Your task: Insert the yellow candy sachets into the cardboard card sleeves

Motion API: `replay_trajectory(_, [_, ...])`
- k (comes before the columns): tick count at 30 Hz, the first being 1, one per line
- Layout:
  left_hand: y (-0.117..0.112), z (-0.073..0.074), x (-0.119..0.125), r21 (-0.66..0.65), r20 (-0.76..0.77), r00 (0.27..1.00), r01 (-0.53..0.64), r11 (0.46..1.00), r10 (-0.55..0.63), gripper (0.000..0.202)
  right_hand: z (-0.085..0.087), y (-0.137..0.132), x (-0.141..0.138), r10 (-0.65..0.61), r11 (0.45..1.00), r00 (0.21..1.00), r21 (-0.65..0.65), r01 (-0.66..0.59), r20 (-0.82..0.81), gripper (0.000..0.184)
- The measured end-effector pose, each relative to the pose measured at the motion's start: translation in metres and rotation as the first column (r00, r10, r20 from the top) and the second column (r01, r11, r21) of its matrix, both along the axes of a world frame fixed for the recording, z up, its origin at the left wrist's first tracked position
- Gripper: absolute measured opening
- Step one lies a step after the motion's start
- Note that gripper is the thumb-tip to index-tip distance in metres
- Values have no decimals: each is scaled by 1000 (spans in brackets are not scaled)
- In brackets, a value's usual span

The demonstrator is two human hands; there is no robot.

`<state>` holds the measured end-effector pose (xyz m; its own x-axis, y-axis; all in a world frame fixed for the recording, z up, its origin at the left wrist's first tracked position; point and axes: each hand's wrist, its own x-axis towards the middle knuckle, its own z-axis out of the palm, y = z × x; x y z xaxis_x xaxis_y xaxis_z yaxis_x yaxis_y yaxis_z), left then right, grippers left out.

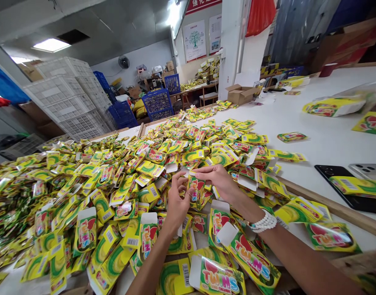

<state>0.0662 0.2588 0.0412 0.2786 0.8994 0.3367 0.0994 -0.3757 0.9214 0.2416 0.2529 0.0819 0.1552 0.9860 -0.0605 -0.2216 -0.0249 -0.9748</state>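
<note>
Between my two hands, over the pile, a small yellow and green candy box [196,191] stands upright with its printed front facing me. My left hand [179,197] grips the box's left side, thumb across the front. At the box's top edge, the fingers of my right hand [215,177] pinch the flap area; a beaded bracelet [263,222] circles that wrist. Flattened candy boxes [149,237] with open white flaps lie near my forearms. Another flat box [220,280] rests in front, close to me. What the box contains is hidden.
Small wrapped packets [37,196] heap up at the left. A wooden strip [335,205] edges the work area on the right. Beyond it are a black phone [344,196], a clear bag [370,92] and an open carton [241,95]. White crates [68,98] stand stacked at back left.
</note>
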Motion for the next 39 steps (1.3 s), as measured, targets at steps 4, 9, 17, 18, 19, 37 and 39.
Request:
replay_trajectory(4, [-1,-1,-1,-33,38,999,10,999,-9,44,-3,4,1,8,994,992,103,-21,126,31])
replay_trajectory(9, [-2,-2,-2,-96,84,996,-8,995,16,42,-5,6,8,-15,973,883,210,-96,470,28])
replay_trajectory(17, [-3,1,1,-106,57,997,-42,994,48,41,2,-1,8,-107,937,719,312,-159,687,38])
replay_trajectory(18, [-4,1,1,-104,50,998,-41,994,47,41,3,-2,7,-110,934,710,317,-166,695,37])
replay_trajectory(19, [-4,1,1,-102,43,998,-41,994,46,41,4,-4,6,-110,931,705,321,-173,701,36])
replay_trajectory(37, [8,9,-7,-207,416,905,-4,978,92,49,40,-27,69,-253,944,963,241,224,95,65])
replay_trajectory(39, [7,10,-5,-225,401,911,-8,974,100,48,41,-26,73,-262,940,961,246,235,86,64])
